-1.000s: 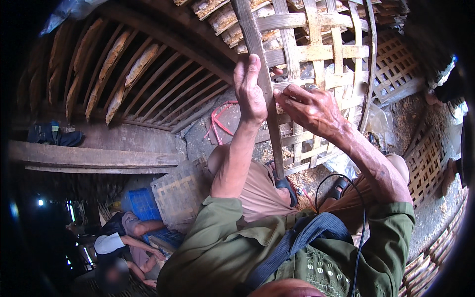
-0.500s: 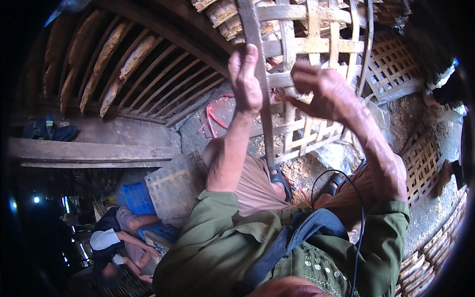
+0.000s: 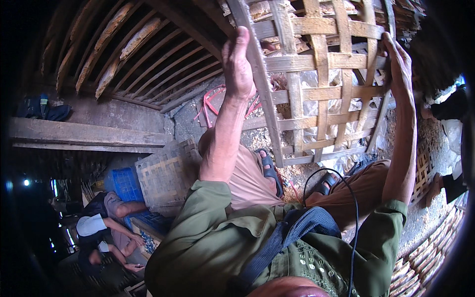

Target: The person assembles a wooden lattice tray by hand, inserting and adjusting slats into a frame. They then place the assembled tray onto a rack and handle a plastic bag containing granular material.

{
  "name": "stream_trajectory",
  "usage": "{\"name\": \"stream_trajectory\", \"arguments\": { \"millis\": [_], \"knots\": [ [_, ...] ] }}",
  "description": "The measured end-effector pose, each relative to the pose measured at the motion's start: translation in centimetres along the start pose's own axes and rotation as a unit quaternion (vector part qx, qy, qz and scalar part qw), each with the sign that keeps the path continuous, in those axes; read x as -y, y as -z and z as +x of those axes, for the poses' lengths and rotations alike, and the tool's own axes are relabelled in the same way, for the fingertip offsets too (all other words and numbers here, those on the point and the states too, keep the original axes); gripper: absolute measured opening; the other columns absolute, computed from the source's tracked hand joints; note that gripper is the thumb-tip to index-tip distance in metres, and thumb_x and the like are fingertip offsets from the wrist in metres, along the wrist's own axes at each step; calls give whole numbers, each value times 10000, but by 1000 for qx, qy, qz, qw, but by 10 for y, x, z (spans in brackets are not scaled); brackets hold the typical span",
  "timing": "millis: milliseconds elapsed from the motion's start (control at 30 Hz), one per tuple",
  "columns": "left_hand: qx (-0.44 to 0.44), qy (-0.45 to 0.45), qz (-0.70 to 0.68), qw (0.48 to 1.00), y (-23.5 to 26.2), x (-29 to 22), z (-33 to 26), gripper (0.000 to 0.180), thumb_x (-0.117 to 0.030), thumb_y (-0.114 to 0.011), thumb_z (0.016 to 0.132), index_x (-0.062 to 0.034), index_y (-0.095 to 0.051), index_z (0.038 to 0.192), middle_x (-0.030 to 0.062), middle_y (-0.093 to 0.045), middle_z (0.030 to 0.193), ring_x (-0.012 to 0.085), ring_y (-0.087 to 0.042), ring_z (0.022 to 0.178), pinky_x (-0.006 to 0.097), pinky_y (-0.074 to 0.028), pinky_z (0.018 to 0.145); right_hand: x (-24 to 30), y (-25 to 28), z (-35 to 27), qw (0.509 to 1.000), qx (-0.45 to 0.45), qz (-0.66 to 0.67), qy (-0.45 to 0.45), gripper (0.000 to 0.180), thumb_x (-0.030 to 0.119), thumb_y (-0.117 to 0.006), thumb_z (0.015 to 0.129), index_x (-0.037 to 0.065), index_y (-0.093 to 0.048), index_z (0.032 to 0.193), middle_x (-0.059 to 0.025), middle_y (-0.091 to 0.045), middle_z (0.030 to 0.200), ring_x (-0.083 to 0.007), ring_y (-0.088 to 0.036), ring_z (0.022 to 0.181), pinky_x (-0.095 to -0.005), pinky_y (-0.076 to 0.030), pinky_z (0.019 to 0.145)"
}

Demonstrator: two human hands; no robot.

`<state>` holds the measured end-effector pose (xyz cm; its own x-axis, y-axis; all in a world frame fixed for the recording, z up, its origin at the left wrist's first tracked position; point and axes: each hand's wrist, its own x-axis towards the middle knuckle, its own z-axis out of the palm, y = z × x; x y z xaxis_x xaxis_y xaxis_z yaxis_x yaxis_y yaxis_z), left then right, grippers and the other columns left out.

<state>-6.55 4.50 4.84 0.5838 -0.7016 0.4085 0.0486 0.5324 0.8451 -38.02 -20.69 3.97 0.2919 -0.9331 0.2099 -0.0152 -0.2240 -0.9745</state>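
1. We hold up a big woven bamboo panel (image 3: 316,84). It is made of flat strips that cross each other with square holes between them. It stands in front of us, high and a bit to the right.
2. Under it is the dirt floor (image 3: 277,173), with our sandals (image 3: 271,171) near the bottom edge of the panel.
3. A smaller woven basket (image 3: 166,173) sits to the left, next to a blue crate (image 3: 126,183). Another person (image 3: 99,232) sits far down on the left.
4. Our left hand (image 3: 237,64) grips the thick left edge strip, fingers wrapped round it.
5. Our right hand (image 3: 398,59) is closed on the right edge strip. The two hands are well apart, one on each side.
6. To do this well, we think both hands should hold tight and keep level, so the panel does not twist or tip. We should press on the thick edge strips, not the thin ones inside, which may bend.
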Motion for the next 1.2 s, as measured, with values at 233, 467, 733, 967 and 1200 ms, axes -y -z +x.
{"name": "stream_trajectory", "arguments": {
  "millis": [233,467,733,967,1200],
  "knots": [
    [228,54,147,961,-12,-23,-1,365,-59,-753,1006,7,-665,1354,145,-779,1224,190,-734,1124,404,-581,1074,1,53,28,995,-88,-18,36,403,509,-824,1012,108,-797,1032,86,-672,917,-26,-548,831,-246,-440,774],
    [190,28,210,959,-14,12,-12,539,78,-789,863,-3,-505,1315,129,-673,1211,197,-707,1080,360,-613,928,15,39,8,987,-136,-12,84,407,513,-840,1001,142,-741,869,100,-596,814,-18,-452,729,-246,-327,691],
    [-48,-107,534,837,-35,22,-13,550,-171,-833,852,31,-490,1231,218,-719,1002,344,-748,881,449,-581,794,35,15,-7,972,-169,-32,158,440,525,-831,1004,123,-754,843,87,-611,789,-26,-454,716,-257,-324,693],
    [99,76,313,942,-25,19,-1,105,-79,-838,915,-15,-813,994,88,-820,985,122,-758,906,300,-594,847,34,42,1,971,-181,-46,146,434,533,-821,1008,123,-780,870,69,-647,803,-44,-525,762,-274,-390,754],
    [0,-44,489,871,-31,32,-9,141,-104,-748,983,36,-751,1001,120,-803,890,155,-747,802,352,-586,782,29,42,0,973,-165,-30,157,422,521,-825,1008,124,-786,868,58,-660,807,-62,-541,771,-286,-403,793]
  ]
}}
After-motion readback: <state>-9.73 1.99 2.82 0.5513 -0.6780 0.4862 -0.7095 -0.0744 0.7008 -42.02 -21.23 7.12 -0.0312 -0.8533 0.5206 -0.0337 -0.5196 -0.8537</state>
